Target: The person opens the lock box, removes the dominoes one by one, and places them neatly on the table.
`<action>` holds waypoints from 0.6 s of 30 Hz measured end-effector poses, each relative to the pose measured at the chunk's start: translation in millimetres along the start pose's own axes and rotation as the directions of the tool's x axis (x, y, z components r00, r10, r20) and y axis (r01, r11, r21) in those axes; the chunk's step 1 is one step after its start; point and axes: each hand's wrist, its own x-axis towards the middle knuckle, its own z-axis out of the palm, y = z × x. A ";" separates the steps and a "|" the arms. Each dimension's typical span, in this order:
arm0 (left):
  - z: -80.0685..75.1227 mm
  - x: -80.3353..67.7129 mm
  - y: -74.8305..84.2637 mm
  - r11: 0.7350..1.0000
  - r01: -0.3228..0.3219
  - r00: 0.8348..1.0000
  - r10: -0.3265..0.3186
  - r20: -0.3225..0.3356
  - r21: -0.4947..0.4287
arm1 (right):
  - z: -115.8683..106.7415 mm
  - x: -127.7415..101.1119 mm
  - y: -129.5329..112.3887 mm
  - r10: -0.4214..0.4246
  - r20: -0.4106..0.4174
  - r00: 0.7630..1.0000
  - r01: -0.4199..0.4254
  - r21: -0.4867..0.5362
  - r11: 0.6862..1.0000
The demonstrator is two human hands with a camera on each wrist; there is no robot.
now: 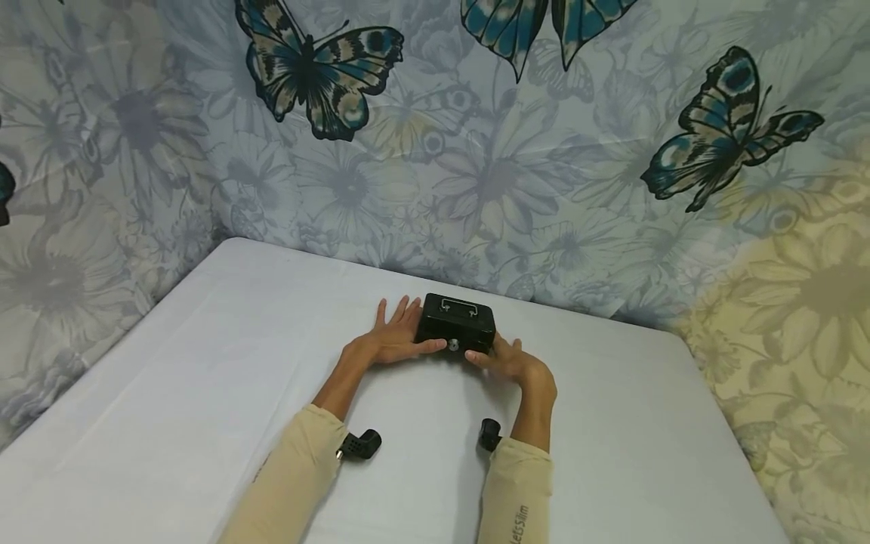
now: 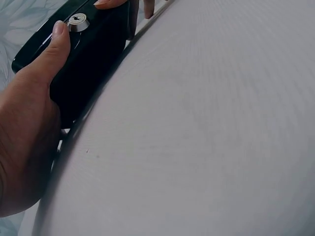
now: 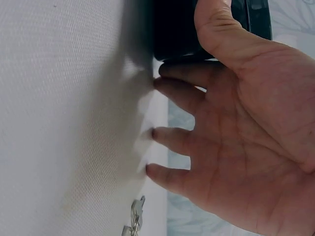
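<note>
A black cash box with a wire handle on its lid stands near the far edge of the table, lid down. In the left wrist view its round silver key lock shows on the front. My left hand lies against the box's left side, fingers spread and straight, thumb laid across the front beside the lock. At the right side is my right hand, its thumb on the front face. In the right wrist view, the other fingers are extended and spread, the index beside the box's end.
A white cloth covers the table. Small metal keys lie on it near the right fingertips in the right wrist view. Behind the table hangs a butterfly-patterned backdrop. Black wrist cameras protrude inward from both sleeves.
</note>
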 end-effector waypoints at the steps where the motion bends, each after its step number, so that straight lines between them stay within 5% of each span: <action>1: 0.1 -1.2 0.6 1.000 -0.009 1.000 0.009 -0.010 -0.014 | 0.6 0.2 0.8 -0.002 0.001 1.000 0.002 0.002 1.000; 8: 10.3 2.6 1.4 0.999 -0.041 0.994 0.039 -0.101 -0.013 | -1.7 -2.8 0.6 -0.014 -0.024 1.000 0.014 0.015 1.000; 18: 17.8 5.2 -1.5 0.999 -0.008 0.992 0.013 -0.122 0.037 | 4.7 -1.5 -0.3 -0.023 -0.055 0.998 0.024 0.019 1.000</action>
